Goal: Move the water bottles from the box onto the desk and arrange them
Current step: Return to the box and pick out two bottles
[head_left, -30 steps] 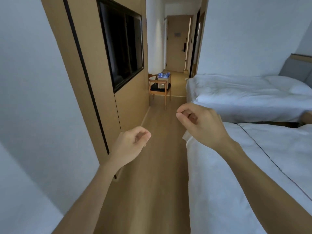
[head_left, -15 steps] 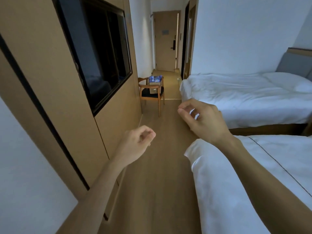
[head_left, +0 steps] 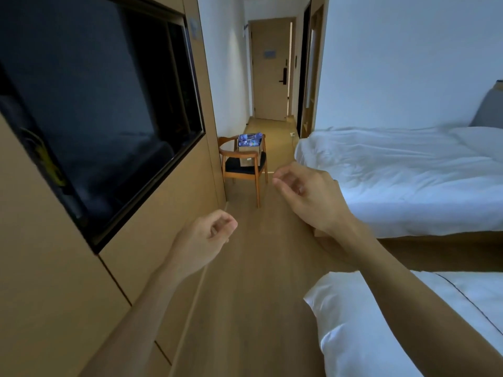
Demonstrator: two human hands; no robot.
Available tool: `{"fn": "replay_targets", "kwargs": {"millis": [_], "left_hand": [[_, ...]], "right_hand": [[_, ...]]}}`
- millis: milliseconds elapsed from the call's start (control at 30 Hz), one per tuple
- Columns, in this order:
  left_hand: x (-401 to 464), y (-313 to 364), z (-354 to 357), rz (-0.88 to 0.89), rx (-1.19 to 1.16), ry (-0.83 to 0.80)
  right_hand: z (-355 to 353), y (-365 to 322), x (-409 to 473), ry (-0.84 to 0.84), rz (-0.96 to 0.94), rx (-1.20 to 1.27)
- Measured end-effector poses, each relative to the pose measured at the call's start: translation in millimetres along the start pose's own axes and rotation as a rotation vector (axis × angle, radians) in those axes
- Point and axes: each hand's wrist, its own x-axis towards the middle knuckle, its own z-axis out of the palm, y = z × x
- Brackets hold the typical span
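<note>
The room was a narrow one with beds (head_left: 408, 172), and the bottle box (head_left: 249, 140) sat far off on a chair (head_left: 243, 165), so both empty, loosely curled hands, left hand (head_left: 202, 240) and right hand (head_left: 307, 197), could bump the wall walking there.

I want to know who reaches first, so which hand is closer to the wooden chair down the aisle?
Right. The right hand is raised just right of the chair; the left hand hangs lower, nearer the camera. Neither touches it.
</note>
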Motion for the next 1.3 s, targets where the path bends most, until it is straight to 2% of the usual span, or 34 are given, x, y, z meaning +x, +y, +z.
{"fn": "replay_targets", "kwargs": {"millis": [367, 700, 1000, 1300], "left_hand": [[199, -82, 48, -0.014, -0.032, 0.013], [448, -159, 77, 0.063, -0.048, -0.028], [636, -210, 125, 0.146, -0.076, -0.089], [836, -254, 174, 0.052, -0.118, -0.095]], "right_hand": [[92, 145, 147, -0.053, -0.002, -0.034], [169, 270, 323, -0.072, 0.044, -0.114], [221, 406, 440, -0.03, 0.103, -0.165], [288, 566, 588, -0.032, 0.072, -0.116]]}}
